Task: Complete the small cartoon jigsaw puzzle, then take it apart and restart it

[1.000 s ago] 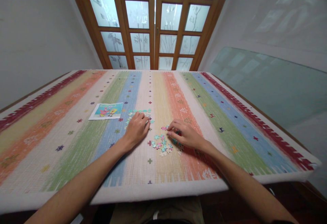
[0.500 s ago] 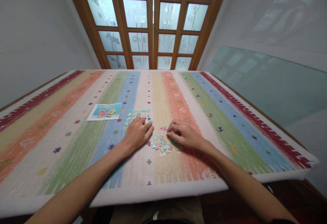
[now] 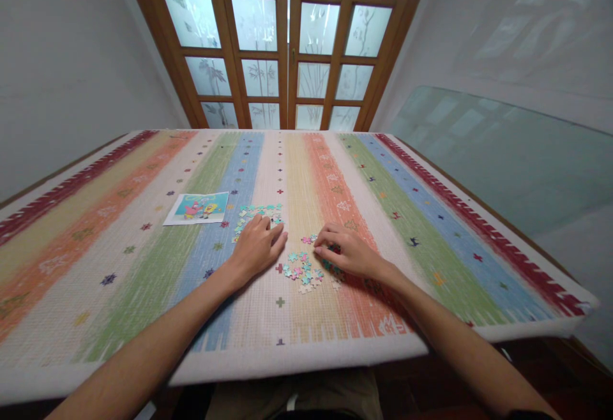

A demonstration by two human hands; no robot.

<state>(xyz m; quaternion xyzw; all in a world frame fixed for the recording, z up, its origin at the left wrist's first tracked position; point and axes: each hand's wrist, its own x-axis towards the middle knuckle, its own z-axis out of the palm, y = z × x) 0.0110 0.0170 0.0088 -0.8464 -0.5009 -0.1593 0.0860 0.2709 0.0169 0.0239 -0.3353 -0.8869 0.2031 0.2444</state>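
My left hand (image 3: 256, 241) lies over the near side of a partly joined jigsaw puzzle (image 3: 261, 208), covering some of it. Its fingers are bent down with the thumb close to the forefinger; whatever they pinch, if anything, is hidden. My right hand (image 3: 347, 249) rests at the right side of a loose heap of puzzle pieces (image 3: 305, 269), coloured teal, pink and pale. Its fingers are loosely bent and slightly apart, with no held piece visible. Some pieces lie under its palm. A couple of pink and teal pieces (image 3: 307, 239) sit just left of its fingertips.
Left of the puzzle lies a printed cartoon picture (image 3: 197, 208) with a pink figure and a yellow one. A striped, patterned cloth (image 3: 158, 292) covers the wide table. Wooden doors with frosted panes (image 3: 258, 24) stand beyond, and a glass panel (image 3: 502, 152) leans at the right wall.
Both hands keep almost the same place and pose. The left thumb and forefinger have shifted very slightly; the pieces look unmoved.
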